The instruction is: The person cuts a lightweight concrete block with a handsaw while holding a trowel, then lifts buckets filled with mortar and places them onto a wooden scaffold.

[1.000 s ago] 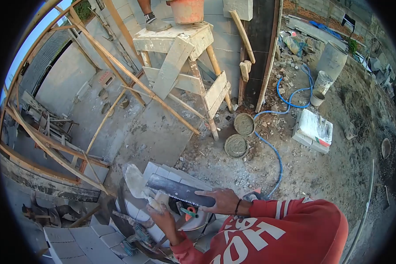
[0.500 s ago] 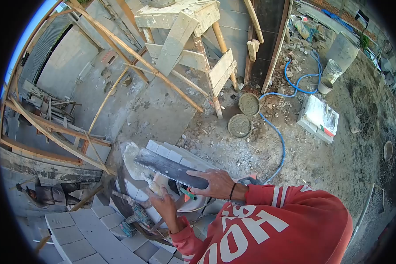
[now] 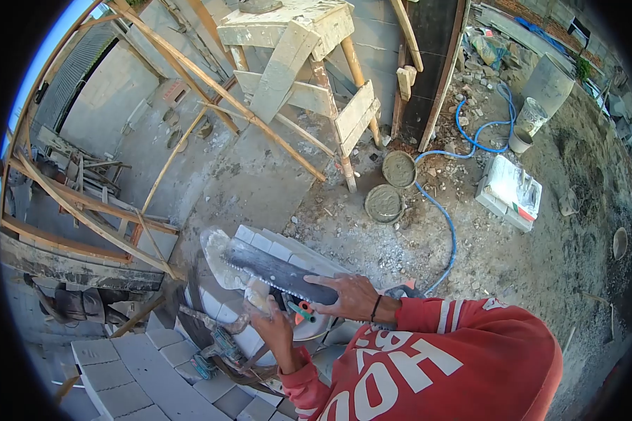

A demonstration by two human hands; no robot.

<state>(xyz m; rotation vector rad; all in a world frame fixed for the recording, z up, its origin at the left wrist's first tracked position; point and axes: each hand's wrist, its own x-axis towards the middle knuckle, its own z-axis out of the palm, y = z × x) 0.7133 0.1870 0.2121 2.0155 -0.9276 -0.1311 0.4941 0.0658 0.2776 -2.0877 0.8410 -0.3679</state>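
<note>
A dark hand saw (image 3: 277, 269) lies slanted across the front of my body, with its toothed edge towards me and whitish dust on the blade. My right hand (image 3: 354, 296) grips the blade's right end; the handle is not clearly visible. Below the toothed edge, my left hand (image 3: 272, 326) has its fingers closed round a small pale object (image 3: 258, 289), close to the teeth; its kind is unclear. An orange and green tool part (image 3: 303, 312) shows between my hands. A whitish bag-like thing (image 3: 218, 259) sits beyond the saw's tip.
Pale blocks (image 3: 130, 365) are stacked at lower left, with a teal power drill (image 3: 223, 345) beside them. Ahead stand a wooden scaffold (image 3: 347, 105) and two mortar pans (image 3: 385, 203). A blue hose (image 3: 451, 224) winds across rubble. Another person (image 3: 81, 305) is at far left.
The saw and both my hands have shifted slightly to the right and down. The other person at far left has changed posture.
</note>
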